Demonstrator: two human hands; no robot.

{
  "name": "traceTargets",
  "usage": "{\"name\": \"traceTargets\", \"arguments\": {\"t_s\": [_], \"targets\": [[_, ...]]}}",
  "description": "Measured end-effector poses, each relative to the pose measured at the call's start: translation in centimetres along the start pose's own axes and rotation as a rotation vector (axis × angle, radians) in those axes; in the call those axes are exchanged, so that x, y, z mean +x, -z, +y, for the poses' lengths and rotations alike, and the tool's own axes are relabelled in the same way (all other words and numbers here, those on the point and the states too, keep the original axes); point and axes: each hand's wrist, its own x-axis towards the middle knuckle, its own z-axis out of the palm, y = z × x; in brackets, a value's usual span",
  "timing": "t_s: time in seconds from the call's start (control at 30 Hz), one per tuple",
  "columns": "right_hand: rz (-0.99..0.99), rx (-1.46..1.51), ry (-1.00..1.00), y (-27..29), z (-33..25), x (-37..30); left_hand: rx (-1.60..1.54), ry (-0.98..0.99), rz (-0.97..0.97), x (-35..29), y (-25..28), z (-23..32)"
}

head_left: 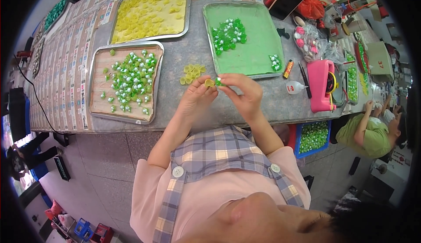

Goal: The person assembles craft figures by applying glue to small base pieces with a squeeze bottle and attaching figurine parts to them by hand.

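Between the thumb and fingers of my left hand [198,97] is a small yellow cup-shaped piece [209,83]. Close beside it, my right hand [244,94] pinches a small green piece [218,81]. Both hands are above the table's near side, almost meeting. Just beyond my left hand lies a little pile of yellow cup-shaped pieces [191,73]. Past my right hand, a green-lined tray [250,58] bears a cluster of green pieces with white tops [229,34] and a smaller group at its right. A tray with brownish lining [100,74] on the left carries many loose green-and-white pieces [131,78].
At the back left stands a tray of yellow pieces [147,12]. To the right are a glue bottle [294,87], an orange tube [288,69], a black pen-like tool [304,80], a pink device [321,85] and a phone [286,3]. Another person [366,133] sits farther right.
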Motion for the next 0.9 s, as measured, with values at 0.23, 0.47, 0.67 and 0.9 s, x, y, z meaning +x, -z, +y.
{"name": "traceTargets", "arguments": {"t_s": [0.23, 0.47, 0.67, 0.9], "targets": [[0.083, -0.229, 0.35, -1.5, 1.4, -1.6, 0.073, -0.026, -0.07, -0.4, -1.2, 0.0], [0.057, -0.305, 0.409, -1.5, 1.2, -1.9, 0.402, -0.146, 0.034, -1.2, -1.3, 0.6], [0.049, -0.365, 0.44, -1.4, 0.9, -2.4, 0.605, -0.24, 0.035, -1.8, -2.3, 0.7], [0.1, -0.1, 0.164, -1.4, -0.4, -2.1, 0.467, -0.144, 0.002, -2.1, -2.4, 1.1]]}}
